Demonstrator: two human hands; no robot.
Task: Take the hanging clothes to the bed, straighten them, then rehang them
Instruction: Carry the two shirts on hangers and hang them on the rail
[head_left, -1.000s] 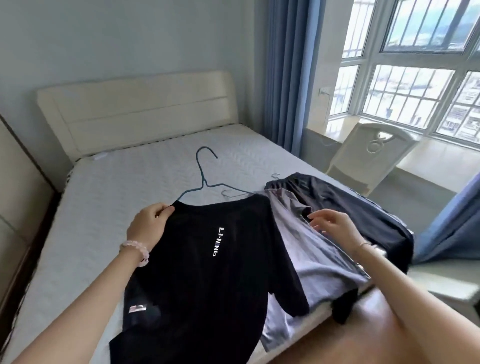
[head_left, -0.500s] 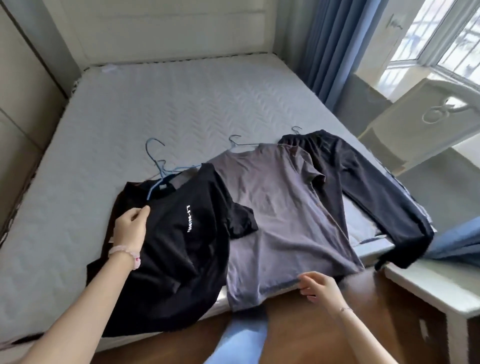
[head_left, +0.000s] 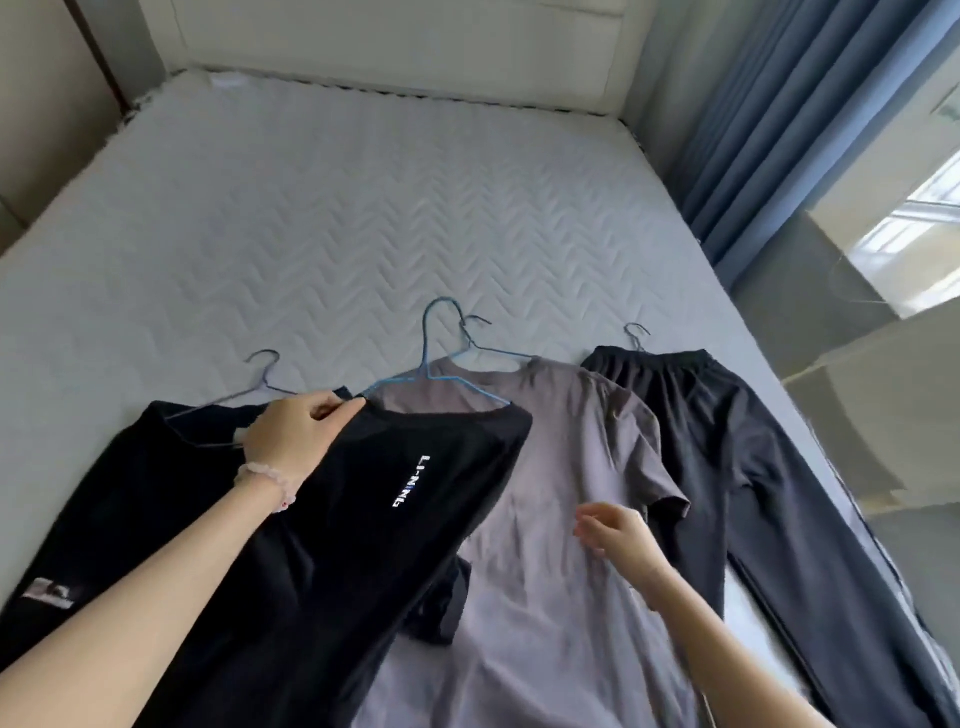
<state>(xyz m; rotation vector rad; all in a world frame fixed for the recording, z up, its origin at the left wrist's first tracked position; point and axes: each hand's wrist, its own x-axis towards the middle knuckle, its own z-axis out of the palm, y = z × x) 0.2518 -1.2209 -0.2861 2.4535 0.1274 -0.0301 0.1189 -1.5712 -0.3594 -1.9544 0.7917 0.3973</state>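
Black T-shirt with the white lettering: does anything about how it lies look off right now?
Yes. The black T-shirt lies skewed, overlapping the grey T-shirt, with one sleeve bunched near its right edge. Its blue hanger sticks out past the collar, onto the grey shirt. The left hand pinches the collar; the right hand hovers open over the grey shirt.

Left hand (head_left: 296, 441) pinched shut, arm outstretched — right hand (head_left: 618, 540) loosely open, fingers spread.
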